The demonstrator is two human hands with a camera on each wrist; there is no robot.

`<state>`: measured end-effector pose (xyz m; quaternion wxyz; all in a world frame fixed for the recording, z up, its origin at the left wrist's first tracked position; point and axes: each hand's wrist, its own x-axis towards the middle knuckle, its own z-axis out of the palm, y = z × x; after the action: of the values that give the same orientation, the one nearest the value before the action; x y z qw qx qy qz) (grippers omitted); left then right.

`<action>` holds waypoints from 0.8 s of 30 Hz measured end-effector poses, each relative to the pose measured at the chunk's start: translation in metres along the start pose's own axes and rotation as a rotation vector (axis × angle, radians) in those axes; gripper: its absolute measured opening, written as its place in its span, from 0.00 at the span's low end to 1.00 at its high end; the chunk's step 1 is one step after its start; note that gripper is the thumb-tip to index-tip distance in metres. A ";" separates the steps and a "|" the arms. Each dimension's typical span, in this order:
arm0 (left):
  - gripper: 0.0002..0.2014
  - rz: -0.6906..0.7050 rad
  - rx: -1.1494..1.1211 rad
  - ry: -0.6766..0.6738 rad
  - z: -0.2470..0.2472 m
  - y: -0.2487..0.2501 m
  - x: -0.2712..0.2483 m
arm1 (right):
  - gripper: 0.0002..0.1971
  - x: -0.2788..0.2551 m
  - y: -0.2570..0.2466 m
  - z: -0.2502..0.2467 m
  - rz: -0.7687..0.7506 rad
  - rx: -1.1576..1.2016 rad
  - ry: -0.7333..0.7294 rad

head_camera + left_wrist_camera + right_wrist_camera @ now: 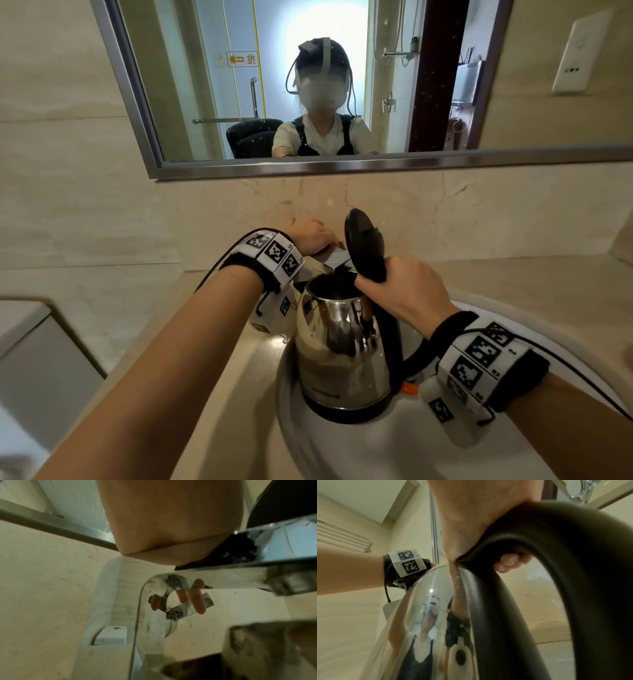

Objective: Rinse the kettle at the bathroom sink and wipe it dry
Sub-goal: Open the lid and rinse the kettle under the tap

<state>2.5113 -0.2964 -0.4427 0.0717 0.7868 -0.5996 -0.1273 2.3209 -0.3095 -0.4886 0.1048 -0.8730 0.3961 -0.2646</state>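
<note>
A shiny steel kettle (339,349) stands upright in the white sink basin (376,445), its black lid (364,246) flipped up. My right hand (400,291) grips the top of the black handle (390,329); in the right wrist view its fingertips (510,562) wrap round the handle (573,561) beside the kettle body (423,615). Behind the kettle, my left hand (313,238) lies over the chrome faucet (337,258), whose spout sits above the kettle's mouth. The left wrist view shows the palm (171,520) on the faucet lever (257,550). No water stream is visible.
A beige stone countertop (212,342) surrounds the basin, with a tiled wall and a framed mirror (308,85) close behind the faucet. A white wall plate (579,51) is at upper right. A white unit (30,359) stands lower left.
</note>
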 end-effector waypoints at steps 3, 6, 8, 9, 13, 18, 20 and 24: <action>0.15 -0.057 0.024 -0.007 0.000 0.001 0.003 | 0.18 0.001 0.000 -0.001 0.009 -0.002 0.010; 0.20 -0.063 0.065 -0.015 -0.001 0.002 0.004 | 0.19 0.001 0.001 -0.001 0.013 0.002 0.023; 0.22 -0.064 0.088 -0.035 -0.003 0.004 0.003 | 0.19 0.001 0.001 -0.001 0.014 0.003 0.028; 0.22 -0.064 0.099 -0.038 -0.004 0.005 0.002 | 0.20 0.001 0.001 -0.001 0.014 0.005 0.030; 0.20 -0.074 0.006 -0.024 -0.003 0.006 0.004 | 0.20 0.001 0.002 -0.001 0.021 0.012 0.029; 0.19 -0.097 0.001 -0.025 -0.003 0.006 0.006 | 0.20 0.000 0.002 0.000 0.014 0.022 0.023; 0.19 -0.100 0.049 -0.010 -0.003 0.008 0.004 | 0.20 0.000 0.002 0.001 0.019 0.017 0.022; 0.17 -0.072 0.081 -0.019 -0.004 0.011 0.000 | 0.20 -0.001 0.003 0.003 0.014 0.013 0.019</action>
<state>2.5026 -0.2997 -0.4364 0.0295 0.8088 -0.5764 -0.1128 2.3201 -0.3106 -0.4925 0.1086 -0.8671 0.4012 -0.2746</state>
